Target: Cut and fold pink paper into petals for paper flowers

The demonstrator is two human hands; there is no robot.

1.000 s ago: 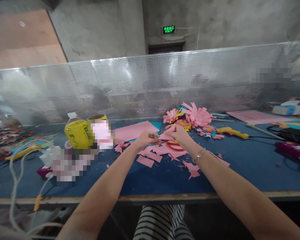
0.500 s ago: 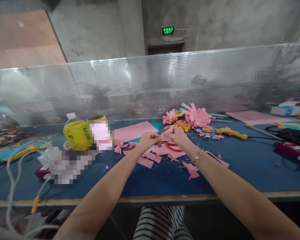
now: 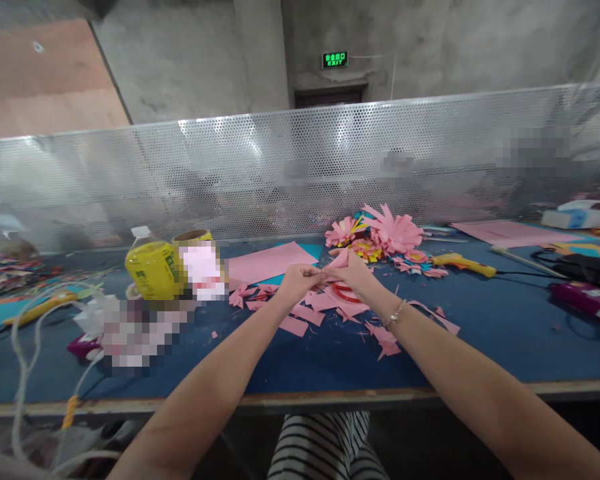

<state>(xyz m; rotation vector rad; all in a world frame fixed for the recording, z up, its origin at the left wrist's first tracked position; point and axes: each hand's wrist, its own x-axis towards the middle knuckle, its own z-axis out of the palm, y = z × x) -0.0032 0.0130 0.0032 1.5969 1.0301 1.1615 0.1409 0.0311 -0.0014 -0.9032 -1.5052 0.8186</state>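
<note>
My right hand (image 3: 356, 275) pinches a small folded piece of pink paper (image 3: 339, 261) above the table. My left hand (image 3: 299, 280) is closed with its fingertips meeting the right hand's at the paper's left end; fingers partly cover the paper. Just below the hands, red ring handles (image 3: 346, 292), seemingly of scissors, lie among pink paper scraps (image 3: 325, 301); the rest of that tool is hidden. Beyond my right hand rests a pile of cut paper flowers (image 3: 393, 233) in pink, yellow and blue.
Pink sheets (image 3: 270, 261) lie behind my left hand. A yellow-labelled bottle (image 3: 151, 267) and a tape roll (image 3: 193, 237) stand left. Yellow glue guns (image 3: 463, 265) with cords and a purple power strip (image 3: 587, 303) lie about. A perforated metal screen (image 3: 260, 177) closes the back.
My left hand has shifted slightly right, closer to the right hand, its fingertips now at the paper. The things on the table stay where they were.
</note>
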